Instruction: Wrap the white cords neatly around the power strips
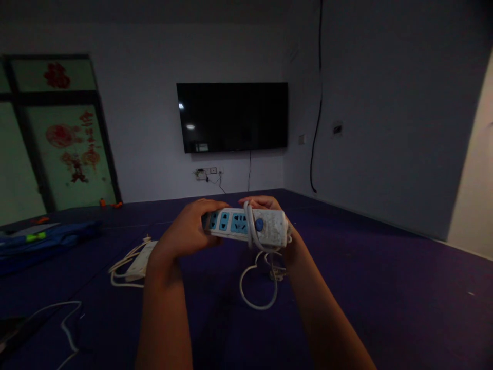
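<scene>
A white power strip [246,225] with blue sockets and a blue button is held up level in front of me, lengthwise from left to right. My left hand [187,228] grips its left end with the fingers curled over the top. My right hand [269,205] is wrapped round the right end from behind, mostly hidden by the strip. The strip's white cord [259,280] loops once over the strip near the button and hangs down in a loop toward the dark blue floor.
A second white power strip [141,259] with its cord lies on the floor at left. Another white cable [67,329] trails at lower left. A blue bag [46,241] lies far left. A dark wall TV [232,117] hangs ahead above a wall outlet [210,172].
</scene>
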`<state>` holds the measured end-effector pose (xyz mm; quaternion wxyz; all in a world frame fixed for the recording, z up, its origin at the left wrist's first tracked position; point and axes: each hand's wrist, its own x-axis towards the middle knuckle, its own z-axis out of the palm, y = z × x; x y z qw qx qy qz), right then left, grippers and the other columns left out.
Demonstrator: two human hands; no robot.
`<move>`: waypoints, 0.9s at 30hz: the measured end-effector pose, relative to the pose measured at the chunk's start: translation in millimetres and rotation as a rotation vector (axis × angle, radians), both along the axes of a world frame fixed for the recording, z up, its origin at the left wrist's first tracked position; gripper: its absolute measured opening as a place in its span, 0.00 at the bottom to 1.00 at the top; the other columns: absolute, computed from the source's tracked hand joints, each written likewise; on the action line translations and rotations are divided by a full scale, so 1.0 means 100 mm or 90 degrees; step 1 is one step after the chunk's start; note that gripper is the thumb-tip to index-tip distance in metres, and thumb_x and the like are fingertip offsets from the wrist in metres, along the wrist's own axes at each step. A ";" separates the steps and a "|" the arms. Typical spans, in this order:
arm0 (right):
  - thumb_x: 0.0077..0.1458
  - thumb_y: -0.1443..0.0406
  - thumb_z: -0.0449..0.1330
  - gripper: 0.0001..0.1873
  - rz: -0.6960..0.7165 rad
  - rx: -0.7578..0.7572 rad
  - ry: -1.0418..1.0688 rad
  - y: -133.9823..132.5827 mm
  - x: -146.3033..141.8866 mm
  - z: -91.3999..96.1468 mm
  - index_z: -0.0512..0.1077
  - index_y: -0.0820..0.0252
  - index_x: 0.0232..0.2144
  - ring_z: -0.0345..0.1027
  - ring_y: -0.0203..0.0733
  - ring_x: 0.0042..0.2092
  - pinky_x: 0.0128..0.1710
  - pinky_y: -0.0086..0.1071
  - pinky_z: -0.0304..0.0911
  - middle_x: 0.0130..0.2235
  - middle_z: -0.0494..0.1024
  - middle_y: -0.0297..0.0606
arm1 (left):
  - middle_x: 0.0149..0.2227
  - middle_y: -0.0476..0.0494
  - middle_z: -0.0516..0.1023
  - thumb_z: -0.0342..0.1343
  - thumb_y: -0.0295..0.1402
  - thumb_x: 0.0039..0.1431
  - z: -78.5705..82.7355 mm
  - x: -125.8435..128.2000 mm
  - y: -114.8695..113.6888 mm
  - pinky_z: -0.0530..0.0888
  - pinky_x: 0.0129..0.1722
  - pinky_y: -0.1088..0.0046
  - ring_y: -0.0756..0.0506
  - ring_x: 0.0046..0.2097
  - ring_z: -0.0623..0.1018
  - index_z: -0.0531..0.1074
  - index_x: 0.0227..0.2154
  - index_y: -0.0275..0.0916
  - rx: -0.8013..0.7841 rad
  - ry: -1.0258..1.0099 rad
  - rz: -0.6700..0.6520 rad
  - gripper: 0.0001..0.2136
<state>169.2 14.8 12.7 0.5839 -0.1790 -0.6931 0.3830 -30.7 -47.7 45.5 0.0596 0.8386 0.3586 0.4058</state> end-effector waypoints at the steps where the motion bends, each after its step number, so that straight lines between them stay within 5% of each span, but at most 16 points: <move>1: 0.48 0.55 0.60 0.14 -0.017 0.014 0.002 0.01 -0.02 -0.01 0.76 0.59 0.33 0.69 0.39 0.33 0.31 0.32 0.66 0.31 0.76 0.39 | 0.40 0.45 0.78 0.62 0.26 0.36 0.00 0.01 0.01 0.72 0.41 0.66 0.44 0.40 0.76 0.74 0.40 0.39 -0.021 -0.043 -0.021 0.22; 3: 0.50 0.54 0.58 0.16 -0.025 0.036 0.011 0.03 -0.07 -0.02 0.74 0.59 0.35 0.69 0.41 0.38 0.35 0.33 0.67 0.36 0.76 0.41 | 0.39 0.44 0.79 0.63 0.26 0.34 0.00 0.02 0.04 0.73 0.41 0.66 0.44 0.40 0.76 0.74 0.40 0.37 -0.052 -0.130 -0.048 0.23; 6: 0.49 0.51 0.57 0.18 -0.008 0.029 0.063 0.08 -0.18 -0.05 0.71 0.58 0.33 0.66 0.37 0.31 0.27 0.29 0.64 0.32 0.74 0.40 | 0.39 0.42 0.79 0.65 0.23 0.29 0.00 0.07 0.09 0.73 0.42 0.65 0.44 0.40 0.76 0.75 0.39 0.35 -0.093 -0.227 -0.060 0.25; 11: 0.42 0.48 0.60 0.21 0.022 -0.043 0.079 0.13 -0.35 -0.06 0.61 0.58 0.21 0.44 0.26 0.17 0.15 0.24 0.45 0.17 0.60 0.26 | 0.38 0.43 0.79 0.65 0.24 0.25 -0.02 0.16 0.22 0.73 0.43 0.64 0.42 0.41 0.77 0.74 0.39 0.35 -0.139 -0.331 -0.075 0.28; 19: 0.45 0.57 0.57 0.12 -0.036 -0.094 0.053 0.11 -0.39 -0.01 0.61 0.59 0.21 0.45 0.25 0.14 0.14 0.23 0.41 0.15 0.61 0.24 | 0.34 0.46 0.79 0.65 0.24 0.24 -0.10 0.26 0.46 0.74 0.37 0.67 0.42 0.37 0.77 0.75 0.38 0.34 -0.086 -0.423 0.073 0.27; 23: 0.51 0.63 0.52 0.08 -0.056 -0.142 -0.042 0.11 -0.39 -0.03 0.67 0.61 0.31 0.46 0.27 0.14 0.15 0.23 0.42 0.16 0.61 0.23 | 0.35 0.46 0.79 0.65 0.26 0.27 -0.15 0.20 0.59 0.73 0.36 0.68 0.43 0.36 0.77 0.75 0.39 0.36 0.000 -0.432 0.234 0.26; 27: 0.55 0.65 0.49 0.12 -0.172 -0.056 -0.172 0.17 -0.45 -0.11 0.68 0.63 0.23 0.52 0.28 0.17 0.18 0.23 0.47 0.16 0.64 0.28 | 0.38 0.45 0.79 0.63 0.28 0.34 -0.21 0.14 0.64 0.71 0.40 0.63 0.41 0.39 0.76 0.73 0.42 0.41 0.056 -0.344 0.405 0.25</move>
